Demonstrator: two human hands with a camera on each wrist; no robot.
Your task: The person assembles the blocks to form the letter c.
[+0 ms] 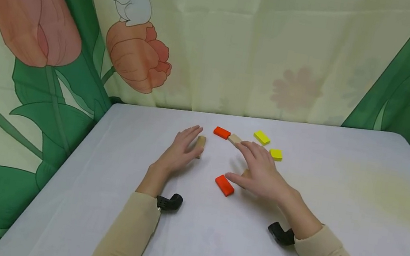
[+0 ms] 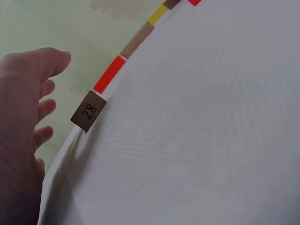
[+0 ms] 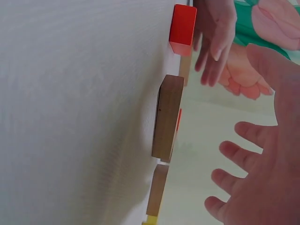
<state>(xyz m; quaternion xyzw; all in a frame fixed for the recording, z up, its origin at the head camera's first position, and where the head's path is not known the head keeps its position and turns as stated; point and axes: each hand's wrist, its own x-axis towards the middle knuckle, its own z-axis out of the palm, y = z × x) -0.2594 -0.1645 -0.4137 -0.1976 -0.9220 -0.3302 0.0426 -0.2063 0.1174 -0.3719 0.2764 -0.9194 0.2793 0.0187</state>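
Observation:
Beside a plain wooden block (image 1: 201,141) on the left of the table, my left hand (image 1: 178,150) hovers with its fingers extended. In the left wrist view that block's end (image 2: 88,111) bears the number 28, and the thumb and fingers are apart from it. My right hand (image 1: 262,172) spreads above another wooden block (image 3: 169,117), partly hidden beneath it in the head view. The right wrist view shows nothing between its parted fingers (image 3: 251,136). A red block (image 1: 224,185) lies just left of the right thumb.
Farther back lie a second red block (image 1: 222,133) and a wooden block (image 1: 234,139) end to end. Two yellow blocks (image 1: 261,137) sit beyond the right hand. The white-covered table (image 1: 210,245) meets a printed curtain (image 1: 231,60) behind.

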